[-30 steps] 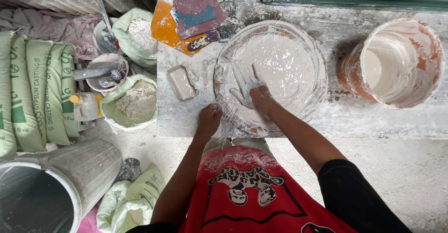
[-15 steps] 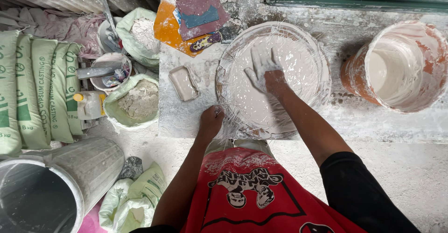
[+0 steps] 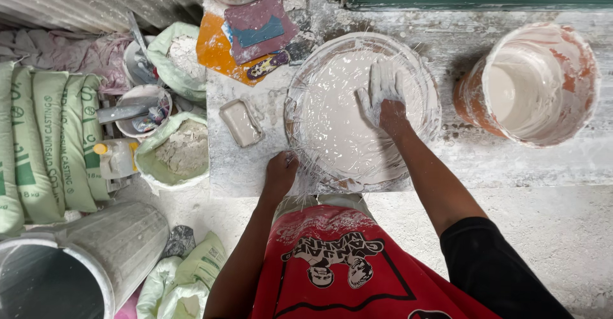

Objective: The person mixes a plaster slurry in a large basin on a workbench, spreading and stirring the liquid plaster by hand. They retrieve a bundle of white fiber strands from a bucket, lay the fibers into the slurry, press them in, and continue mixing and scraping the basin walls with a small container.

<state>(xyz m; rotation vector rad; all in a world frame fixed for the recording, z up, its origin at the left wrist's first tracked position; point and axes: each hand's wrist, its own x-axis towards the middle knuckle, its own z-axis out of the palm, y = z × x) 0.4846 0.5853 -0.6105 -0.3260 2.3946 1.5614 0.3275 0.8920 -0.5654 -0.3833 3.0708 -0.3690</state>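
Two hands at a round mould (image 3: 332, 166): right hand (image 3: 383, 98) fingers spread flat (plaster-coated), left hand (image 3: 281, 172) gripping its rim, fingertips hidden

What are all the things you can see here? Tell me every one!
round mould: one, clear rim, filled with white plaster, middle of the slab
bucket: one, orange and white, right of the mould
small tray: one, white, left of the mould
scraper cards: a few, orange, pink and blue, top of the slab
powder bags: two open, pale green, left floor
sacks: several, green and white, far left
bin: one, grey, bottom left
left hand: on the mould's near rim
right hand: plaster-coated, flat in the plaster
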